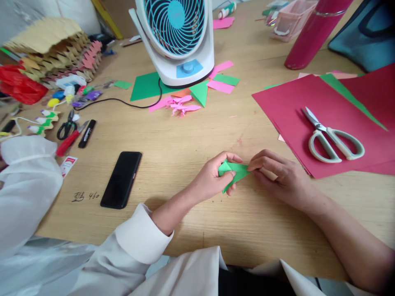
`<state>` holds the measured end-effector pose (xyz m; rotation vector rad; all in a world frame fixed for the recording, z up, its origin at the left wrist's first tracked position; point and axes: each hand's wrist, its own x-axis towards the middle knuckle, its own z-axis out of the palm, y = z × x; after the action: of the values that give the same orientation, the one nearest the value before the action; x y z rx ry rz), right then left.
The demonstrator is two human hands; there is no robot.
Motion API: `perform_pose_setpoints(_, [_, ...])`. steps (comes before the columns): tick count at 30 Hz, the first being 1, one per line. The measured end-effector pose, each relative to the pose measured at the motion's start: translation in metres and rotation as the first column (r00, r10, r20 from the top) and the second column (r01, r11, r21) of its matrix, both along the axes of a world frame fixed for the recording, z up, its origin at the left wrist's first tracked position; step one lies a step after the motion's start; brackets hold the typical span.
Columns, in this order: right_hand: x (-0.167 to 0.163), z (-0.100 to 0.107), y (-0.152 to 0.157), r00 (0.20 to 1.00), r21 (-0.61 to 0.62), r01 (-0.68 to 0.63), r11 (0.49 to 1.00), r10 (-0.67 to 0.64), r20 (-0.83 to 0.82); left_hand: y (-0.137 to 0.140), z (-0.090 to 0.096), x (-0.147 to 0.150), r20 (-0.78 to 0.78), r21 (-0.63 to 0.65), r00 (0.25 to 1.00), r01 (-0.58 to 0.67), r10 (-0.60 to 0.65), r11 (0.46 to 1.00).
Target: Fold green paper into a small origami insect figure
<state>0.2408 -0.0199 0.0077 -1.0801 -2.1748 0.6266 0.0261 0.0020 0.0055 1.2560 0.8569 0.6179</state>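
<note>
A small piece of folded green paper [240,172] is held above the table, its pointed end toward the right. My left hand [212,176] grips its wide end, the thumb pressed on top and the other fingers behind and below. At the narrow tip, my right hand [277,176] pinches the paper between thumb and fingertips. Grey-handled scissors [328,142] lie partly spread on red paper sheets [286,111] to the right of my right hand.
A white fan [182,45] stands at the back, with pink folded pieces [183,106] before it. A black phone [121,179] lies left. A co-worker's white sleeve [27,176] rests at far left. A magenta bottle [314,35] stands back right.
</note>
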Motion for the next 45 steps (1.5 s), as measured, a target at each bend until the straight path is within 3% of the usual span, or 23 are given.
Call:
perform_pose_setpoints(6, [0.0008, -0.0006, 0.0029, 0.998, -0.003, 0.045, 0.999, -0.045, -0.051, -0.0015, -0.0033, -0.0022, -0.003, 0.070, 1.000, 0.000, 0.000, 0.998])
perform_pose_setpoints(10, [0.0012, 0.0000, 0.0026, 0.996, -0.015, 0.063, 0.998, -0.064, -0.061, 0.0002, -0.0058, -0.0041, -0.058, 0.269, 0.998, 0.013, 0.003, 0.963])
perform_pose_setpoints(12, [0.0018, -0.0002, 0.0023, 0.995, -0.014, 0.078, 0.997, -0.079, -0.062, 0.0019, -0.0059, -0.0044, -0.135, 0.447, 0.990, 0.021, 0.044, 0.894])
perform_pose_setpoints(14, [0.0022, -0.0003, 0.0020, 0.994, -0.013, 0.085, 0.996, -0.085, -0.068, 0.0028, -0.0052, -0.0043, -0.203, 0.609, 0.974, 0.047, 0.098, 0.792])
perform_pose_setpoints(16, [0.0021, -0.0001, 0.0016, 0.994, -0.014, 0.082, 0.997, -0.083, -0.074, 0.0024, -0.0044, -0.0039, -0.247, 0.692, 0.960, 0.079, 0.133, 0.717])
perform_pose_setpoints(19, [0.0013, 0.0005, 0.0008, 0.994, -0.009, 0.078, 0.997, -0.078, -0.074, 0.0001, -0.0040, -0.0032, -0.293, 0.723, 0.942, 0.106, 0.164, 0.682])
perform_pose_setpoints(31, [0.0026, 0.0002, 0.0003, 0.994, 0.004, 0.087, 0.996, -0.086, -0.068, -0.0026, -0.0074, -0.0014, -0.266, 0.760, 0.932, 0.046, 0.245, 0.648])
perform_pose_setpoints(36, [0.0010, -0.0010, -0.0006, 0.978, -0.146, 0.185, 0.972, -0.196, -0.067, -0.0014, -0.0101, -0.0036, -0.240, 0.776, 0.932, 0.015, 0.273, 0.630])
perform_pose_setpoints(45, [-0.0063, -0.0067, -0.0039, 0.954, -0.426, 0.113, 0.898, -0.218, -0.207, -0.0038, -0.0069, -0.0038, -0.226, 0.824, 0.919, 0.003, 0.324, 0.567])
